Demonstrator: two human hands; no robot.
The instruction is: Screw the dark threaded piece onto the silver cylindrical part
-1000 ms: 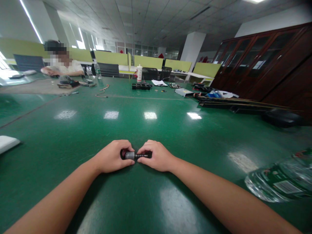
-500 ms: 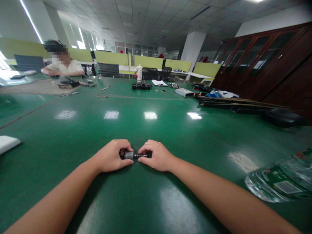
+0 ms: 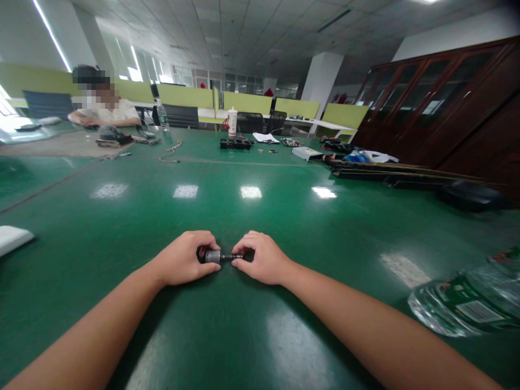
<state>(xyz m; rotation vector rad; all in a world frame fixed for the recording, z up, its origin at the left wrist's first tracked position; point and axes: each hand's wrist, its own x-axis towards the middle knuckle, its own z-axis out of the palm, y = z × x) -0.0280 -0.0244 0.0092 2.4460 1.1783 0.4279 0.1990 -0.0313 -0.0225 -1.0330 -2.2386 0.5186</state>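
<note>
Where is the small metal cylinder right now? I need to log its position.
In the head view, the small metal cylinder sits low and centre, lying sideways just above the green table, pinched between the left hand and right hand.

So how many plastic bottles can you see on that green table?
2: one plastic bottle lying at the near right edge, another bottle upright far off, near the seated person. More may be hidden.

hands (image 3: 222, 261): 2 | metal cylinder (image 3: 213, 256): 1 | plastic bottle (image 3: 467, 306): 1
</note>
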